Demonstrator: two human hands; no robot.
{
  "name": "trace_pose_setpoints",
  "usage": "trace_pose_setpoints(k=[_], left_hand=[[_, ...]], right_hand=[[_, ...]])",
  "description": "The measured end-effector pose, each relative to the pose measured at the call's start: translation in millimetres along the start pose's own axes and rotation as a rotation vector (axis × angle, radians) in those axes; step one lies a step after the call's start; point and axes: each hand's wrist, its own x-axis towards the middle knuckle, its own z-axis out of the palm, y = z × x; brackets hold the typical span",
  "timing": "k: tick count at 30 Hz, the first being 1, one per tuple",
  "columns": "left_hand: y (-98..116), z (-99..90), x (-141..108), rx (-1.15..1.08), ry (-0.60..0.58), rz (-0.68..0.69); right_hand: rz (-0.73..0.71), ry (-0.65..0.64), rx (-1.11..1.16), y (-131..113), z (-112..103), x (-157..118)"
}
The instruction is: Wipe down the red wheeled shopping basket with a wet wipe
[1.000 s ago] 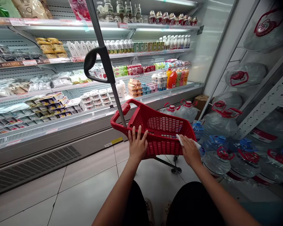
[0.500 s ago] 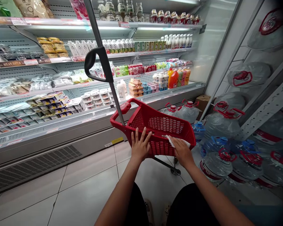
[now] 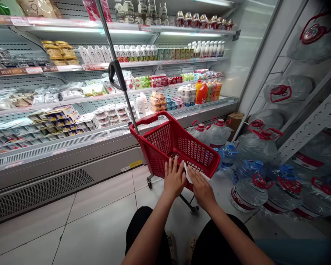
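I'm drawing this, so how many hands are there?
2: left hand at the near side of the red cart, right hand just beside it with a white cloth.

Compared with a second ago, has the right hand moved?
Yes: the right hand has moved left, closer to the yellow label on the refrigerated case.

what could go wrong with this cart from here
The red cart stands on wheels, so pressure from the left hand or right hand might roll or swivel it. Its right end appears close to the blue-capped bottles and could bump them. The white cloth at the right hand might snag on the cart's perforated side.
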Motion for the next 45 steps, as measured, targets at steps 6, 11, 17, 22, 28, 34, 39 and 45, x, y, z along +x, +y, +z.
trace_pose_setpoints(k=[6,11,17,22,28,34,39,45], left_hand=[[-38,-16.8,-2,0.061,-0.060,-0.071],[-45,-16.8,-11,0.088,-0.044,-0.173],[-57,-17.0,-15,0.061,-0.103,-0.151],[-51,-16.2,-1,0.058,-0.121,-0.189],[-16,-3.9,-14,0.083,-0.057,-0.119],[-23,-11.8,-36,0.093,-0.021,-0.011],[-52,-27.2,-38,0.090,-0.048,0.001],[-63,-30.3,-35,0.095,-0.038,-0.176]], right_hand=[[-0.134,-0.122,0.050,-8,-12,-28],[-0.232,-0.180,0.069,14,-14,-31],[-0.105,-0.121,-0.042,97,-18,-23],[-0.007,-0.091,-0.060,87,-13,-27],[-0.095,-0.108,0.050,-6,6,-29],[-0.226,-0.188,0.105,12,-8,-25],[-0.149,-0.171,0.038,71,-26,-29],[-0.183,-0.167,0.106,25,-11,-20]])
